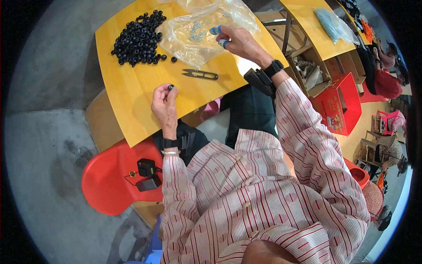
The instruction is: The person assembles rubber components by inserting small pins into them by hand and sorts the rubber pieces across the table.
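Observation:
My left hand point(165, 110) is closed above the near side of the yellow table, pinching a small dark bead point(171, 87) between thumb and fingertips. My right hand point(241, 44) is raised over the right edge of a clear plastic bag point(178, 44). Blue tape wraps two of its fingertips, which are apart with nothing visible between them. Small silvery pieces point(197, 33) lie scattered on the bag. To its left is a heap of black round beads with holes point(138, 39). Black thread snips point(200, 74) rest between my two hands.
The yellow table point(132, 110) reaches to my lap. A red chair point(105, 180) at my left carries black devices point(147, 169). On the right stand a red box point(340, 105), an open cardboard box point(310, 70) and another table with a bluish bag point(334, 26). Other people sit farther right.

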Motion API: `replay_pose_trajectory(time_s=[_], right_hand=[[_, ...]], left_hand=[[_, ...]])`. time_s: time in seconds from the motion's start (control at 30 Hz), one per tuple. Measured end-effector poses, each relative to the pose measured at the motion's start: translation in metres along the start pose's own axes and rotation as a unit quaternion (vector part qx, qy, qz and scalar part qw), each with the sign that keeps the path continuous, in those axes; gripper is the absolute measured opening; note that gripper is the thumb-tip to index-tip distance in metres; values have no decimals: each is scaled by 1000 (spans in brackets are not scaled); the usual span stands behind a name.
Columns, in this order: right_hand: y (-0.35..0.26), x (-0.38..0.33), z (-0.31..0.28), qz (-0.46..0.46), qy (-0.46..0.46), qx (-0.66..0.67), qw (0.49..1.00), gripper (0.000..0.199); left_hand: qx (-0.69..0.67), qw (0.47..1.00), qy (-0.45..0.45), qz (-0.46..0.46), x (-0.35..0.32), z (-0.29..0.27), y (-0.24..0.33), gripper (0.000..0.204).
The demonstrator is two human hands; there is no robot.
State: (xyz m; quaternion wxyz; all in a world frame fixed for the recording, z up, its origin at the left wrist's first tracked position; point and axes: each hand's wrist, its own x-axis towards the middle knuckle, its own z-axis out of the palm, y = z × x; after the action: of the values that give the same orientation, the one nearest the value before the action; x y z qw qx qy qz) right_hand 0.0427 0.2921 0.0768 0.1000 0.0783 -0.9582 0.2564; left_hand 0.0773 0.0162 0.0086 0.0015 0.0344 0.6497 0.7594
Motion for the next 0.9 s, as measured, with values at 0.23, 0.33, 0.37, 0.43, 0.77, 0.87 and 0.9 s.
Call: replay_pose_trajectory(time_s=[0.23, 0.33, 0.37, 0.43, 0.77, 0.87, 0.9], right_hand=[[1, 29, 31, 29, -7, -66, 997, 21], [-5, 37, 37, 56, -30, -101, 993, 24], [0, 37, 36, 59, -34, -102, 992, 24], [12, 40, 31, 23, 53, -88, 994, 24], [37, 53, 28, -5, -3, -79, 997, 26], [36, 55, 31, -39, 1, -58, 998, 26], [36, 56, 33, -36, -8, -89, 995, 26]], left_hand=[[56, 998, -3, -3, -2, 1, -2, 15], [62, 998, 2, -14, -2, 1, -1, 15], [60, 998, 2, -18, -3, 2, 0, 15], [85, 996, -1, -9, -3, 4, 3, 14], [88, 996, -8, -34, -4, 4, 4, 18], [90, 996, 10, -19, -4, 6, 4, 13], [84, 996, 12, -21, -4, 6, 4, 13]])
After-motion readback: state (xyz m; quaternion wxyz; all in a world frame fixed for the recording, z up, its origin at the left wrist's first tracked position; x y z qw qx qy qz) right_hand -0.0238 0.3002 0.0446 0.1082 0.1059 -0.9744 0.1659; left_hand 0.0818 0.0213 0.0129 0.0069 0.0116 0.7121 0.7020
